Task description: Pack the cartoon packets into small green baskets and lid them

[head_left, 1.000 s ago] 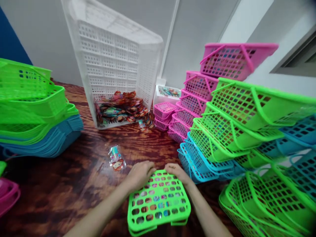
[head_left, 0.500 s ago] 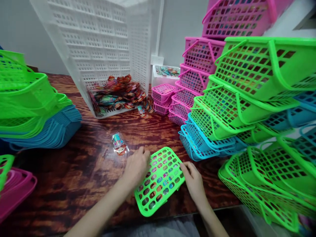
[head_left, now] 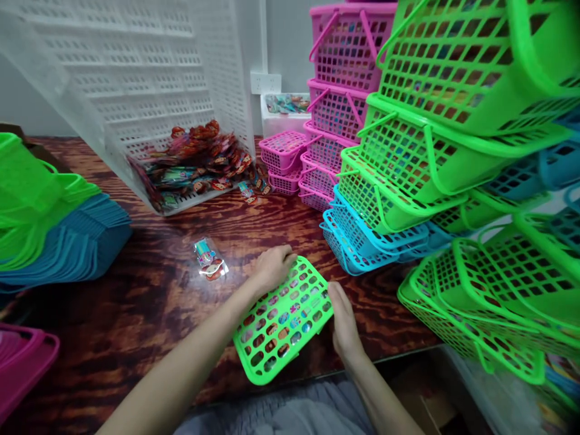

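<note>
Brown wood table [head_left: 145, 320], gray wall [head_left: 290, 48] behind. Green basket [head_left: 284, 302], lid on, held between left hand [head_left: 274, 267] near its far corner and right hand [head_left: 343, 317] at its right corner. Since second ago: right hand moved off far edge, basket turned slanty, so hands now hold it from two sides. Shiny packet [head_left: 211, 264] left of grip. No brand or words readable.
</note>
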